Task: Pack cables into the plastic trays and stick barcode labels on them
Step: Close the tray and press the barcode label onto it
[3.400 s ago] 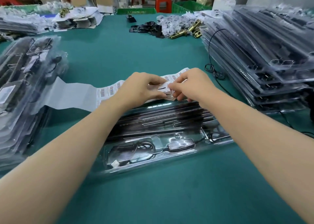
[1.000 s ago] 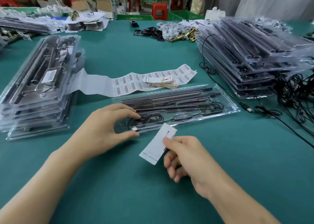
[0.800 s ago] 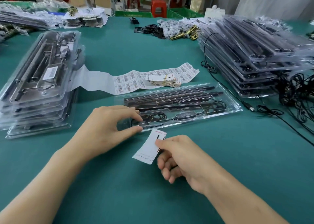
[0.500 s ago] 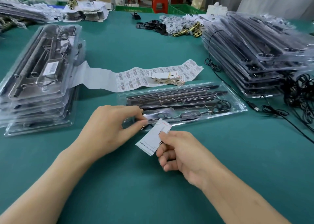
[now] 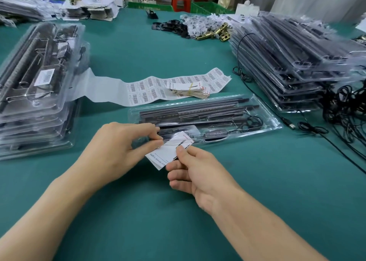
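The right hand [image 5: 200, 173] has brought its pinched white card [image 5: 168, 151] up to the clear tray [image 5: 267, 122] in the middle of the worktop [image 5: 217, 211]. The left hand [image 5: 116, 151] pinches the tray's near edge (lifting it, maybe). I think the card goes in next.

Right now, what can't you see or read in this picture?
Head view only:
- Card: its print is partly covered by the right hand pinching it.
- Tray: its left end hides behind the left hand pinching it.
- Label strip: barcode numbers too small.
- Right stack: cut off by the picture's right edge.
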Motion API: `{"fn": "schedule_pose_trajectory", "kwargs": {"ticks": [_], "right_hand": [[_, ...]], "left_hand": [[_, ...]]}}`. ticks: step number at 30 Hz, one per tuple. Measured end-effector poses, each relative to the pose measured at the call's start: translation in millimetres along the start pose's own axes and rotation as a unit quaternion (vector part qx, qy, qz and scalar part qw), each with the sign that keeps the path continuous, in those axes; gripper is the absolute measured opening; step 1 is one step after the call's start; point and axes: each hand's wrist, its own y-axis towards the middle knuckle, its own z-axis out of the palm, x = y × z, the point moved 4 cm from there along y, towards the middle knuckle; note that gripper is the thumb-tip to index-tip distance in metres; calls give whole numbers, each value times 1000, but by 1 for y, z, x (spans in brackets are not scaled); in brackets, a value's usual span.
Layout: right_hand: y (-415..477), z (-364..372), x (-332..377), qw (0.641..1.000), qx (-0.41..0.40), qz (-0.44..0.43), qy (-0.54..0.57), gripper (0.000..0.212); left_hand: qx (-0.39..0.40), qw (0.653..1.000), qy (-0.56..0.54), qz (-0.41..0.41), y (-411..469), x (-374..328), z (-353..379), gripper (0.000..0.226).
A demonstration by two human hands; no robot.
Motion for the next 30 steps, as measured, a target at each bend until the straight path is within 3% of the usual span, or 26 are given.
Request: {"fn": "schedule_pose_trajectory", "kwargs": {"ticks": [11, 20, 27, 29, 30], "right_hand": [[2, 5, 2, 992, -99, -72, 36, 36], [-2, 4, -4, 991, -87, -84, 56, 23], [6, -17, 9, 976, -87, -104, -172, 27], [7, -26, 15, 937, -133, -156, -284, 29], [6, -31, 19, 896, -174, -195, -358, 29]], "left_hand": [[27, 999, -45, -8, -1, 10, 0, 32], [22, 999, -27, -21, -6, 6, 0, 19], [-2, 1000, 9, -22, -9, 0, 1, 16], [0, 1000, 15, -18, -10, -2, 2, 15], [2, 1000, 16, -17, -10, -2, 3, 15]]}}
